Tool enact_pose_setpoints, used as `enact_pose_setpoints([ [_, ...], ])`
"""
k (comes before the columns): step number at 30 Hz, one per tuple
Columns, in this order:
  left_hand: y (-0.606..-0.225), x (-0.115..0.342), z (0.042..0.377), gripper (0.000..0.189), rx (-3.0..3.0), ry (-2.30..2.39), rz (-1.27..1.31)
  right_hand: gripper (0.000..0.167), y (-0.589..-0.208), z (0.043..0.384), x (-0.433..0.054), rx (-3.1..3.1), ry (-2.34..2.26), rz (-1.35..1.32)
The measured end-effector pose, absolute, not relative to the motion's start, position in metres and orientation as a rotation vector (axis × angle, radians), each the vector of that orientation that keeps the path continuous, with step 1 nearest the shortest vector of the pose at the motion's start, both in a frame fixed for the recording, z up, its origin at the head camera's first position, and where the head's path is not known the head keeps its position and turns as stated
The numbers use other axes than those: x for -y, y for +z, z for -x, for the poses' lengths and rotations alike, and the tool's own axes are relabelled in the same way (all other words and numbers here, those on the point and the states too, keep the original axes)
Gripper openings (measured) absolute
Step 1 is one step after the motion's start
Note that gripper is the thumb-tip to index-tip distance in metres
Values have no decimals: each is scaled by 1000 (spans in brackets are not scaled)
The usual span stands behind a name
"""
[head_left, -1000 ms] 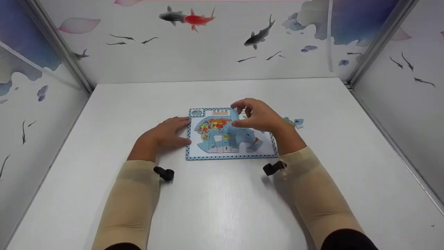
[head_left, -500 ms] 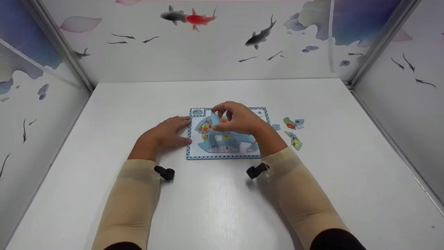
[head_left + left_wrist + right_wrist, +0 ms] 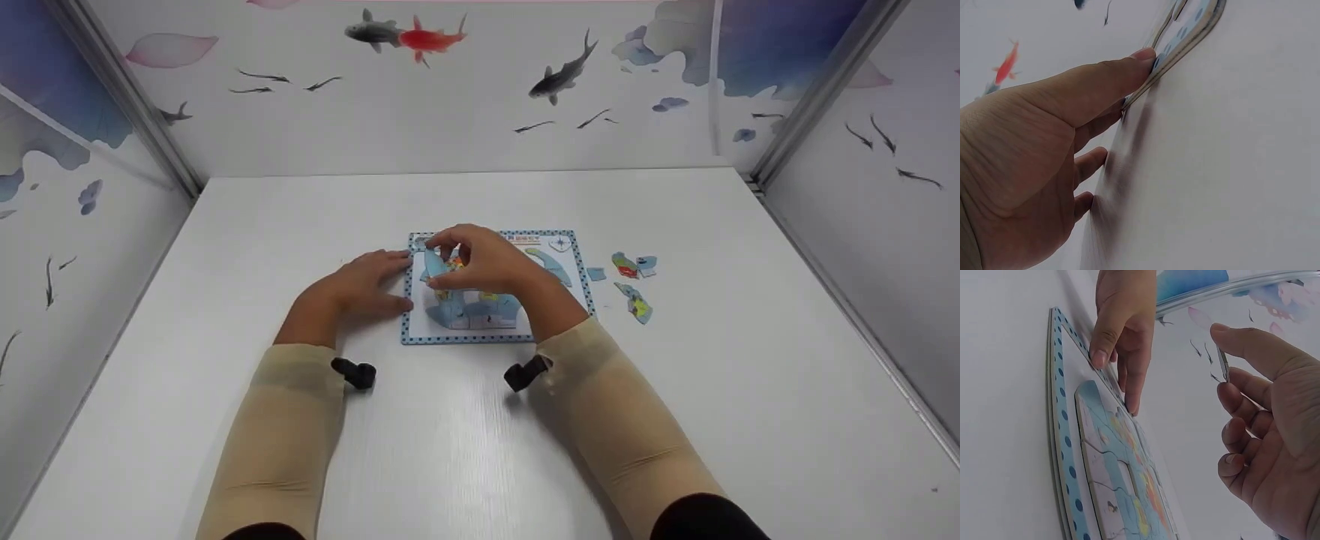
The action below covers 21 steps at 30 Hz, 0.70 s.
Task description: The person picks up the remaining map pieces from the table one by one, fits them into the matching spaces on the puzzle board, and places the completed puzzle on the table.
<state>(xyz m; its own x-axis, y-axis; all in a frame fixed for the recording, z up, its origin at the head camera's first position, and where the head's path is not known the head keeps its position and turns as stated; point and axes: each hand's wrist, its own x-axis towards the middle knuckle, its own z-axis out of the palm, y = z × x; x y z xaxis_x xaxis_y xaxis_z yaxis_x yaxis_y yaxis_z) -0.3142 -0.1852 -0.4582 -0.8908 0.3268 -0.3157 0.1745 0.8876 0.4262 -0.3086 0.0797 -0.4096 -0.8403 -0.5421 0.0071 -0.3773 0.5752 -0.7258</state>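
A world-map jigsaw board with a blue dotted border (image 3: 465, 340) lies flat on the table. My right hand (image 3: 484, 262) pinches a light blue puzzle piece (image 3: 434, 265) by its ends, between thumb and fingers, over the board's upper left part. In the right wrist view that piece (image 3: 1222, 363) appears edge-on, held above the board. At the board's left edge rests my left hand (image 3: 360, 289), its thumb (image 3: 1143, 59) and fingertips against the border. Joined map pieces (image 3: 1103, 467) fill part of the board, with a gap among them; the right hand hides some of them.
To the right of the board lie several loose pieces: a small blue one (image 3: 596, 274), a green and red one (image 3: 624, 265), a blue one (image 3: 646, 265) and a long green-yellow one (image 3: 637, 304). White panels printed with fish (image 3: 431, 39) surround the white table (image 3: 435, 450).
My right hand has moved left across the board with the blue piece, uncovering the board's right side and the loose pieces. The left hand has stayed at the left edge.
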Motion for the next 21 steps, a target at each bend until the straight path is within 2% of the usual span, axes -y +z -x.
enact_pose_setpoints([
  [6,-459,186,315,89,-2669,555,-367,57,-419,310,-69,-2572,-1100,741],
  [21,-460,185,315,89,-2694,521,-388,62,-452,313,-55,-2595,-954,633],
])
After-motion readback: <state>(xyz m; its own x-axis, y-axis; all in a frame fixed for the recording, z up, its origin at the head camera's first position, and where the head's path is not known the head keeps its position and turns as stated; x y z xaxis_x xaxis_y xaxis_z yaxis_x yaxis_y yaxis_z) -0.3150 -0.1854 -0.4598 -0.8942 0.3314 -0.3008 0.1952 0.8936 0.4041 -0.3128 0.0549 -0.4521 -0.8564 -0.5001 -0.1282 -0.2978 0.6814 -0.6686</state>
